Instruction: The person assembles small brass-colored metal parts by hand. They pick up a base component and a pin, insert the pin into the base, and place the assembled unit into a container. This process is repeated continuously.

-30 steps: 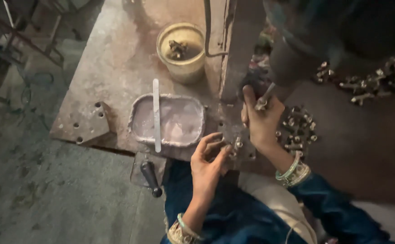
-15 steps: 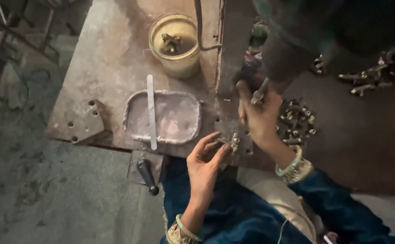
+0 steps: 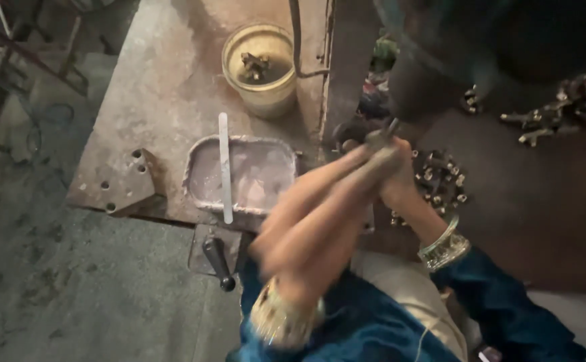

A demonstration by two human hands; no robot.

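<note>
The left hand (image 3: 320, 214) is motion-blurred, its fingers stretched out toward the right hand (image 3: 393, 177); whether it holds anything cannot be told. The right hand is closed around a small dark metal part (image 3: 381, 136), which protrudes above the fingers, just under a large dark machine body (image 3: 440, 60). The part is grey-brown and dull, with a thin stub at its top; finer detail is blurred.

Just right of the right hand lies a heap of small brass-coloured fittings (image 3: 440, 181). A second heap (image 3: 561, 107) lies farther right, well apart.

Left of the hands, a shallow grey metal tray (image 3: 266, 171) rests on the rusty desk (image 3: 165, 87), with a white stick (image 3: 225, 167) lying across it and overhanging the tray's near rim. Beyond the tray stands a yellow cup (image 3: 260, 70) holding a few fittings. The near desk edge runs just below the tray; a black handle (image 3: 217, 261) hangs under it. Open desk surface lies left of and beyond the tray, up to a bolted plate (image 3: 125, 181) at the corner.
</note>
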